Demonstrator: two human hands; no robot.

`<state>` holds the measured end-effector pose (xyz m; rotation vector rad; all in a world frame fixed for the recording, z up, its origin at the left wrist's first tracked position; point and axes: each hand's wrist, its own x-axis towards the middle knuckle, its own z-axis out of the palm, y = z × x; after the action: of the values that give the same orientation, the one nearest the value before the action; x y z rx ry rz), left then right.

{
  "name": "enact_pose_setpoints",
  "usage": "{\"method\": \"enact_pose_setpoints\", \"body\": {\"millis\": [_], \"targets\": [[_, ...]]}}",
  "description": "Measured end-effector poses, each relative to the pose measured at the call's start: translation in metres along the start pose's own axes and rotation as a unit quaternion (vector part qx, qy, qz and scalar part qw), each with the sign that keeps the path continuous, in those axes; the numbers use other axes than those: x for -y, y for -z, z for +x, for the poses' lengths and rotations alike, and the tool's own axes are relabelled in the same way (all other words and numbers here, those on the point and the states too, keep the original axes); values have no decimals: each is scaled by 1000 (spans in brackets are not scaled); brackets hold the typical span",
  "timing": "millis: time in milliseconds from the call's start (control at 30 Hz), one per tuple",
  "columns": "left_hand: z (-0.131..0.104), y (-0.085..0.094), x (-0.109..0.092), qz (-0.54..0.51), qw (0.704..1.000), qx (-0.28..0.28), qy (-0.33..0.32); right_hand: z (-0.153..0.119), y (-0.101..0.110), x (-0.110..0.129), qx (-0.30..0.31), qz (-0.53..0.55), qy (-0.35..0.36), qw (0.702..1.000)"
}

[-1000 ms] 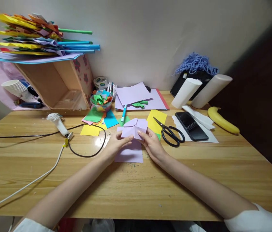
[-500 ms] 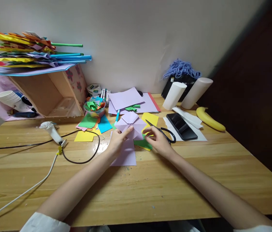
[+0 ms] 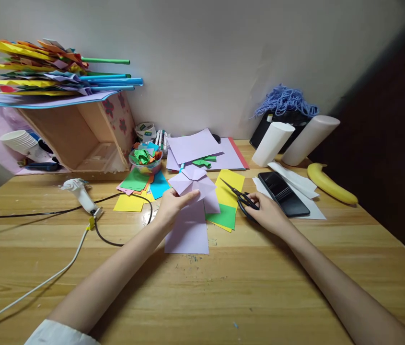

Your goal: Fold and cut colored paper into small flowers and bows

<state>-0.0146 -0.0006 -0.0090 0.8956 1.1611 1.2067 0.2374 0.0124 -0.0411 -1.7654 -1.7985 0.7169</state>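
The left hand's [image 3: 172,207] thumb and fingers pinch the near edge of a folded purple paper [image 3: 197,183], held above a flat purple sheet [image 3: 188,235]. The right hand's [image 3: 269,212] fingers are bent onto the handles of black scissors [image 3: 238,194]; how tightly they close cannot be told. The scissors' blades lie over a yellow sheet [image 3: 227,184], a green piece [image 3: 225,216] just beside it. Farther right on the bench [image 3: 173,302] rest a phone [image 3: 283,193] and a banana [image 3: 331,184].

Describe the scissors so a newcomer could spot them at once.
On the right half of the table, find the phone. Just left of it, at the right hand, are the scissors, their tip over yellow paper. Unlike the slab-like phone, also black, they have looped handles and a narrow point.
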Motion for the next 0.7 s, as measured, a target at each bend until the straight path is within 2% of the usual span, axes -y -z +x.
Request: {"method": "enact_pose_setpoints", "body": {"millis": [67, 100, 200, 267, 400, 500, 700], "targets": [[2, 2, 1, 4, 1000, -13, 6, -5, -2, 8, 61, 183, -40, 980], [3, 3, 1, 5, 1000, -17, 5, -8, -4, 13, 102, 274, -58, 955], [6, 6, -1, 2, 1000, -11, 10, -22, -6, 28, 224, 479, -45, 847], [5, 5, -4, -1, 1000, -12, 25, -31, -6, 34, 295, 534, -25, 792], [2, 1, -14, -21, 999, -18, 47, -41, -11, 34, 446, 533, 5, 719], [0, -2, -16, -25, 998, -13, 55, -42, -19, 29, 498, 526, 23, 689], [0, -2, -9, -57, 996, 10, 66, -44, -30, 22, 535, 492, 23, 686]]}}
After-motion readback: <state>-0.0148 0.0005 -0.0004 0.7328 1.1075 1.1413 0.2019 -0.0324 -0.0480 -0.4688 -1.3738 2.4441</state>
